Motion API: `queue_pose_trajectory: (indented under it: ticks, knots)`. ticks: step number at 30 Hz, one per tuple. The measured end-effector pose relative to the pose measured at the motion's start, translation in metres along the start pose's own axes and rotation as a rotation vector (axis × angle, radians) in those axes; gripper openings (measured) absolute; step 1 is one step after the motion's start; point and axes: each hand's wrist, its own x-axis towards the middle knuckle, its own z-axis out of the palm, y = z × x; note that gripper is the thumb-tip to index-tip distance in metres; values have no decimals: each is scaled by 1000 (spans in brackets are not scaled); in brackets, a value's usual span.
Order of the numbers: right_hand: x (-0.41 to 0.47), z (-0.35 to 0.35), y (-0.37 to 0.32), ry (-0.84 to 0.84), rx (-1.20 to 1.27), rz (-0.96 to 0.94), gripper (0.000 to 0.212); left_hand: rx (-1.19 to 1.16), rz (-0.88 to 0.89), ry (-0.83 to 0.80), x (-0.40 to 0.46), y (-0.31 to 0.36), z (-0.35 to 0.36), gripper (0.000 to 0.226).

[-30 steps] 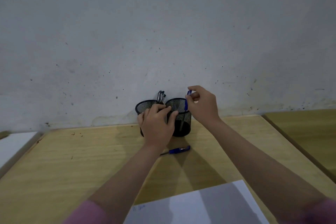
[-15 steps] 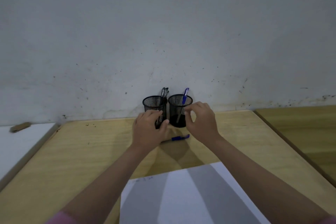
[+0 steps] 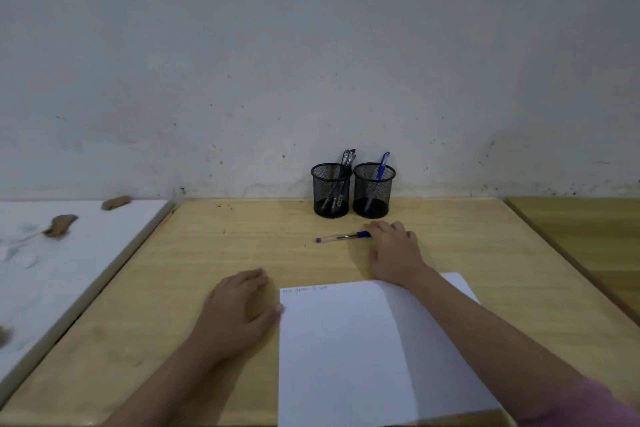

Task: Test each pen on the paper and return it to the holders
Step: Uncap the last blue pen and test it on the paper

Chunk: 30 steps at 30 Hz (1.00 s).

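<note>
Two black mesh holders stand side by side at the far edge of the desk (image 3: 242, 246), against the wall. The left holder (image 3: 331, 191) has dark pens in it; the right holder (image 3: 374, 190) has one blue pen (image 3: 380, 172) leaning in it. Another blue pen (image 3: 341, 237) lies flat on the desk in front of the holders. The right hand (image 3: 393, 250) rests palm down, fingers loosely spread, touching that pen's cap end without gripping it. The left hand (image 3: 239, 312) lies flat and empty, its thumb at the left edge of the paper (image 3: 346, 350), which lies at the near edge.
</note>
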Motion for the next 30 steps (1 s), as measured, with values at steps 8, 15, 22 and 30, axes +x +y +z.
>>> queue_pose_trajectory:
  ticks: [8, 15, 22, 30]
  knots:
    - [5, 0, -5, 21, -74, -68, 30, 22, -4, 52, -3, 5, 0, 76]
    - [4, -13, -15, 133, 202, -46, 19, -75, -80, 5, -2, 9, -4, 79]
    - [-34, -42, -47, 258, 1075, 102, 13, -331, -38, 202, 11, 58, -14, 47]
    - [-70, -52, -62, 259, 1300, 165, 11, -595, 97, 265, 13, 120, -10, 29]
